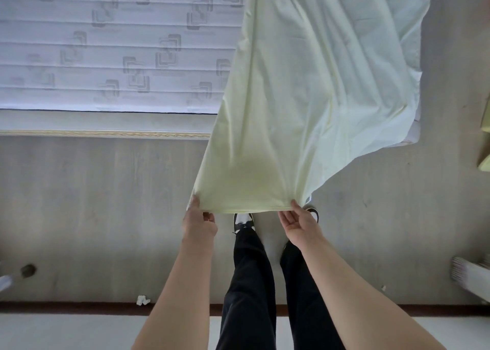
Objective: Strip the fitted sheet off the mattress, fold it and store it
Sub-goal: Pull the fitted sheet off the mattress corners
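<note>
Left hand [199, 221] and right hand [298, 221] each pinch the fitted sheet's [305, 97] hem, grip tight, stretching it taut off the mattress [106, 52] for folding.

Sheet [305, 111] draped over mattress [106, 58] right end, floor [92, 217] before.

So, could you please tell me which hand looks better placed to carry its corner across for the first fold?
Probably the left hand: it pinches the very corner of the sheet, with fabric free beyond it. The right hand holds the hem where the rest still trails over the mattress, so it suits anchoring.
</note>
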